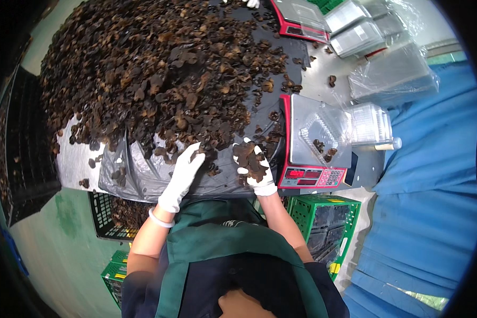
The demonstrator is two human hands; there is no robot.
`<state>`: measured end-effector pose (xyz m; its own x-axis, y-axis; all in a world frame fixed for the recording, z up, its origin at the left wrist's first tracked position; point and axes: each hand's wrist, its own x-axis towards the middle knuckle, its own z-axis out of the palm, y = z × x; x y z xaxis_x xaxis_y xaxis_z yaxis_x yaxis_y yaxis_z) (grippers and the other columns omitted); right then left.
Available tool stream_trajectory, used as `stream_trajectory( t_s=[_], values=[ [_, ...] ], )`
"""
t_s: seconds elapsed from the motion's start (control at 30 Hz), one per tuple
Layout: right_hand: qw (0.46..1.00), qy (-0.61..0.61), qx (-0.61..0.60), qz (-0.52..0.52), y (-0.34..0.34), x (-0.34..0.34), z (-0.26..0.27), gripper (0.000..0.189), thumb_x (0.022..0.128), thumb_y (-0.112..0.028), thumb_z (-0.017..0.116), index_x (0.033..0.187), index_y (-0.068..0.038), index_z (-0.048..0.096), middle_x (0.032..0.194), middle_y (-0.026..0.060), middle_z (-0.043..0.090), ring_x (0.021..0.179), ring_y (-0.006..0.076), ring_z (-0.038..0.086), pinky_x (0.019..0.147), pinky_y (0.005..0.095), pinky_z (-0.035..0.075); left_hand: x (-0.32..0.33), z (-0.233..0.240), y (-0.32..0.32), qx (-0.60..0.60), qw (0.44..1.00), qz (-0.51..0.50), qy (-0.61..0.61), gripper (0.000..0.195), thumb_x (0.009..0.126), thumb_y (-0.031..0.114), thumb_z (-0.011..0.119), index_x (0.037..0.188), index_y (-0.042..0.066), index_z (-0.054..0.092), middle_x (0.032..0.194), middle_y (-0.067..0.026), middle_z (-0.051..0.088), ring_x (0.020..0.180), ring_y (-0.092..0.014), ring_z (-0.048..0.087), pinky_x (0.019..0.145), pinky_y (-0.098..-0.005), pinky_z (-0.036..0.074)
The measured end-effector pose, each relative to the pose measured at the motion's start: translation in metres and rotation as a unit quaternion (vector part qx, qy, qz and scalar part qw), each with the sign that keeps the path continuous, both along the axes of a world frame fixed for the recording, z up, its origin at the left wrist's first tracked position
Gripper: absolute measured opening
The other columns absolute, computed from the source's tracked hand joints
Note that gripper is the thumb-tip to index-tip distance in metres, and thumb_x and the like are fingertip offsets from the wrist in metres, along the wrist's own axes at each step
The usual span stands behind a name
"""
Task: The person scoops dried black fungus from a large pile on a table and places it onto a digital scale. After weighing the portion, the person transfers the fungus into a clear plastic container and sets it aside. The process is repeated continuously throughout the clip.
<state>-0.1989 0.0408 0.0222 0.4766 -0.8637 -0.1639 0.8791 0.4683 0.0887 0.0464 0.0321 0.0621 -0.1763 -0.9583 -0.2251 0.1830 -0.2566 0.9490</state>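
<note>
A large heap of dark brown wood ear mushrooms (175, 75) covers the table before me. My left hand (185, 169), in a white glove, is at the near edge of the heap. Its thumb and fingertips touch dark mushroom pieces, and whether it grips one is unclear. My right hand (260, 177), also gloved, holds a small bunch of wood ear mushrooms (249, 159) in its upturned palm. Just right of it stands a red digital scale (284, 159) with a lit display. On its steel pan lies a clear plastic tray (322, 129) with a few mushroom pieces inside.
Stacked clear plastic boxes (369, 123) stand right of the scale. Beyond are a second red scale (302, 18), wrapped box stacks (393, 73) and another person's gloved hand (253, 3). Crates sit below: black (103, 214), green (302, 208). A black crate (30, 151) stands left; a blue curtain (425, 167) hangs right.
</note>
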Motion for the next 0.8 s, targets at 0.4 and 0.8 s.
stream_trajectory(
  t_s=[0.4, 0.8],
  values=[
    [0.980, 0.105, -0.105, -0.129, -0.028, -0.060, 0.091, 0.033, 0.092, -0.011, 0.058, 0.124, -0.007, 0.048, 0.120, 0.0142, 0.050, 0.098, 0.0207, 0.055, 0.064, 0.0311, 0.052, -0.086, 0.058, -0.037, 0.206, 0.910, -0.073, 0.353, 0.034, 0.098, 0.016, 0.050, 0.128, 0.003, 0.050, 0.128, -0.0159, 0.055, 0.119, -0.041, 0.055, 0.088, -0.0378, 0.057],
    [0.932, 0.218, -0.137, -0.256, -0.057, -0.240, 0.106, 0.052, 0.098, -0.044, 0.044, 0.135, -0.007, 0.045, 0.133, 0.0130, 0.051, 0.117, 0.0298, 0.053, 0.086, 0.0431, 0.051, -0.255, 0.085, -0.081, -0.038, 0.978, -0.187, 0.079, 0.038, 0.097, 0.023, 0.054, 0.127, 0.001, 0.054, 0.116, -0.0071, 0.062, 0.102, -0.018, 0.061, 0.086, -0.0321, 0.049]
  ],
)
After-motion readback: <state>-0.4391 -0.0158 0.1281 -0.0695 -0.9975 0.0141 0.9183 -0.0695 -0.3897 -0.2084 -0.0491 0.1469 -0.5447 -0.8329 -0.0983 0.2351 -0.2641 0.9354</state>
